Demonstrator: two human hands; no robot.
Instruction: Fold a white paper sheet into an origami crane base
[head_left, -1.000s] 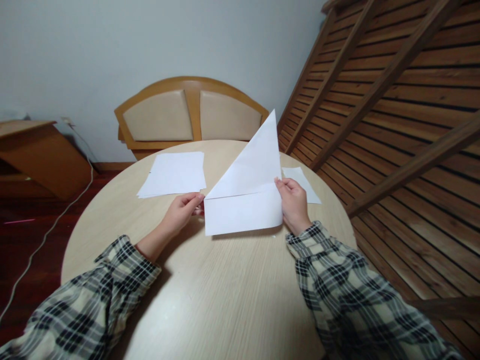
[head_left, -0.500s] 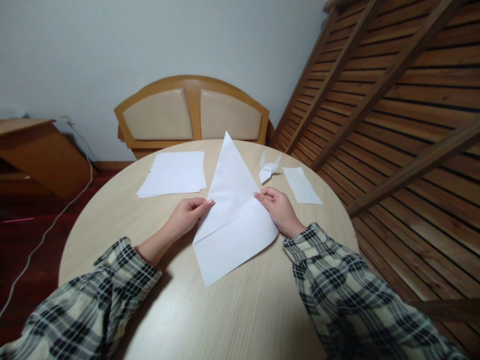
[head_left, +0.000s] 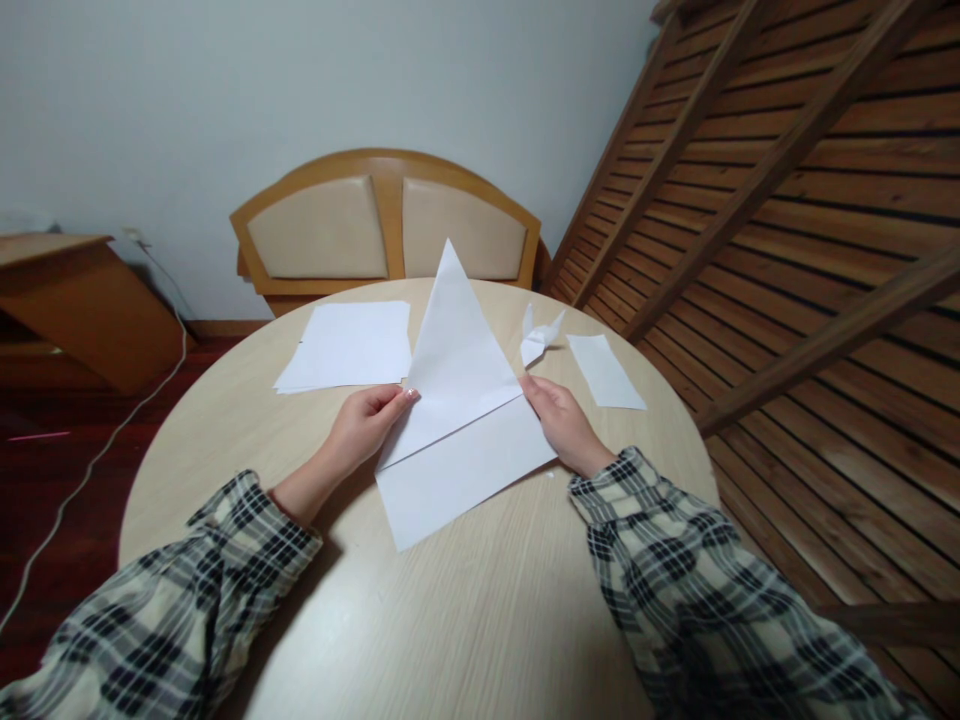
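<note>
The folded paper sheet (head_left: 459, 410) is held over the round table (head_left: 450, 620), pinched at its left edge by the left hand (head_left: 365, 425) and at its right by the right hand (head_left: 562, 428), tip pointed away.

The folded sheet (head_left: 457, 400) hides some fingers of the left hand (head_left: 365, 425) and the right hand (head_left: 564, 432). Just beyond the right hand, the small white paper (head_left: 538, 340) is too small to tell its shape.

Plaid flannel shirt (head_left: 135, 650), long-sleeved, left sleeve (head_left: 195, 590) and right sleeve (head_left: 697, 600) matching, cream ground crossed by black and grey checks, fabric loose and creased along both forearms, cuffs (head_left: 251, 510) ending short of the wrists, left hand (head_left: 364, 428) and right hand (head_left: 564, 430) both bare.
</note>
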